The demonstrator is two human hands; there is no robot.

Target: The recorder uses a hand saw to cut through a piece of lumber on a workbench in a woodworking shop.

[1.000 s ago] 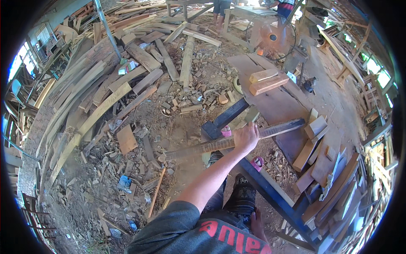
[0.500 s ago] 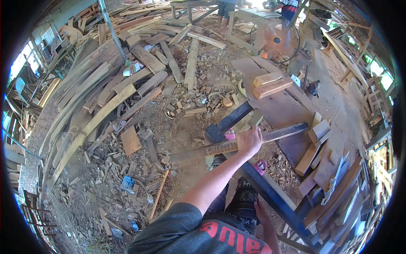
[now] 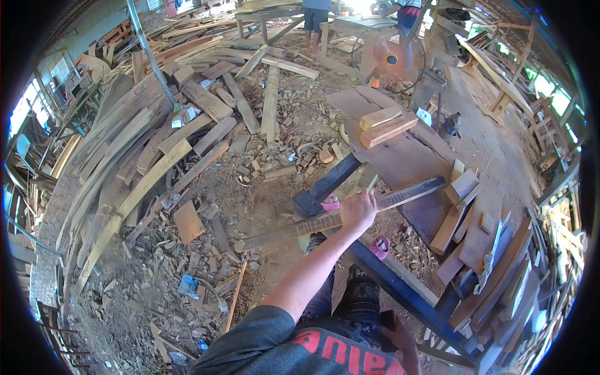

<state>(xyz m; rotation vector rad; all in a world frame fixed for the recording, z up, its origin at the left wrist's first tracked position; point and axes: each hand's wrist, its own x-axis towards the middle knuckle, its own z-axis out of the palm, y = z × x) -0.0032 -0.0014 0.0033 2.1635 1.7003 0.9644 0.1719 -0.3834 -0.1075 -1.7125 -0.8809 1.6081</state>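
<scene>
My left hand [image 3: 358,211] is closed around the middle of a long, narrow wooden bar [image 3: 294,230]. The bar slants from lower left to upper right, and its right end is dark. Below it lies a black beam [image 3: 394,275] with a short black crosspiece [image 3: 337,176]; contact between bar and beam cannot be made out. Low by my right thigh, my right hand [image 3: 400,336] has its fingers curled at a small dark object [image 3: 388,320], whose kind is unclear.
Two short wood blocks [image 3: 389,128] lie on a wide brown board [image 3: 400,164]. Offcuts [image 3: 459,190] pile up at the right. Long planks [image 3: 134,197] fill the left side, above scattered scraps. Farther back are a round fan [image 3: 390,60] and two people, partly cut off.
The view has shifted slightly, and the held bar stays at much the same slant. Beside my right hand, a dark object now shows near my thigh.
</scene>
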